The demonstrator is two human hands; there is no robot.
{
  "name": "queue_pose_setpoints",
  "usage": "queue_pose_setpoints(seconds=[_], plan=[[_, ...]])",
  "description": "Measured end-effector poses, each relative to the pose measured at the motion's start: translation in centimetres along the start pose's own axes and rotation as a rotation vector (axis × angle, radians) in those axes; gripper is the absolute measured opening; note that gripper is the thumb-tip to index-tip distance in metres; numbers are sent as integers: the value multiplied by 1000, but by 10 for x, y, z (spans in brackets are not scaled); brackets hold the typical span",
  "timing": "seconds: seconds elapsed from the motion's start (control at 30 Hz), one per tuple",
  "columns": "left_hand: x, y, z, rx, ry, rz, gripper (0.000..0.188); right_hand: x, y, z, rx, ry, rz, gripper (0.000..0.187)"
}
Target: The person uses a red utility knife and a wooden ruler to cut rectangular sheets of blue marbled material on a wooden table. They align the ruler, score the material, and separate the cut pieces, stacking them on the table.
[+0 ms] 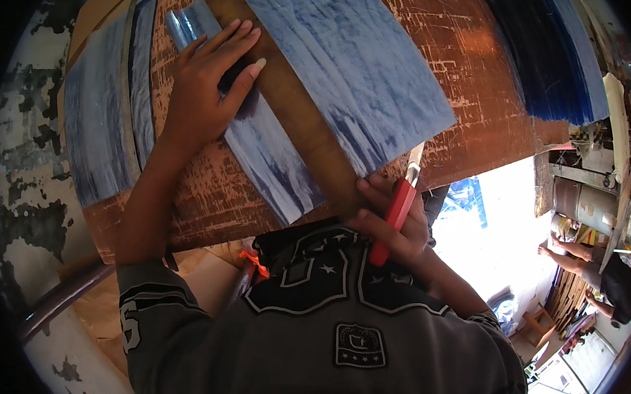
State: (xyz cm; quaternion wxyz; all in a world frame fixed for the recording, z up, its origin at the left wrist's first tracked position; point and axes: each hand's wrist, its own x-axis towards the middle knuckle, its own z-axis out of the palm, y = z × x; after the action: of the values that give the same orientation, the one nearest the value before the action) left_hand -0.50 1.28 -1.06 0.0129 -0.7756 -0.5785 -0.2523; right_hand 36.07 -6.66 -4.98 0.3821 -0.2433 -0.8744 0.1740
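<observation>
Grey jersey (269,367) fills the foreground; ahead of it a brown strip (285,98) lies between the person's hands, its long axis slanting from upper left to lower right along a blue sheet (360,62). The left hand (211,79) lies spread, fingertips on the strip; the right hand (413,235), at its near end, grips a red knife (399,209). Whether the blade touches the sheet is hard to tell.

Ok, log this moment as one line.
left hand: rests on brown strip | right hand: holds red-handled cutter, touches strip's near end | surface: streaked blue sheets on scratched brown board
</observation>
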Motion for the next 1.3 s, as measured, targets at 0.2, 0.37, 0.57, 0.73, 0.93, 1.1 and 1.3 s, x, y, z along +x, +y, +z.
queue_pose_setpoints(seconds=[0.2, 0.37, 0.57, 0.73, 0.93, 1.1, 1.3], plan=[[0, -1, 1, 0, 2, 9, 42, -4, -6, 3, 52, -6, 140, 52], [-3, -1, 1, -4, 11, 3, 42, -3, -6, 2, -44, 11, 30, 54], [-1, 1, -1, -14, 3, 1, 44, 2, -1, 9, 2, 118, 40, 45], [-1, 0, 0, -15, -3, -5, 44, 1, 1, 11, 1, 112, 54, 45], [-1, -2, 2, -40, 8, -15, 44, 2, -1, 10, -10, 94, 82, 46], [-1, -1, 0, -6, 8, 7, 46, 1, -3, 8, 0, 73, 113, 46], [-1, 3, 0, 0, 68, -18, 56, 3, -6, 9, 19, 96, 134, 46]])
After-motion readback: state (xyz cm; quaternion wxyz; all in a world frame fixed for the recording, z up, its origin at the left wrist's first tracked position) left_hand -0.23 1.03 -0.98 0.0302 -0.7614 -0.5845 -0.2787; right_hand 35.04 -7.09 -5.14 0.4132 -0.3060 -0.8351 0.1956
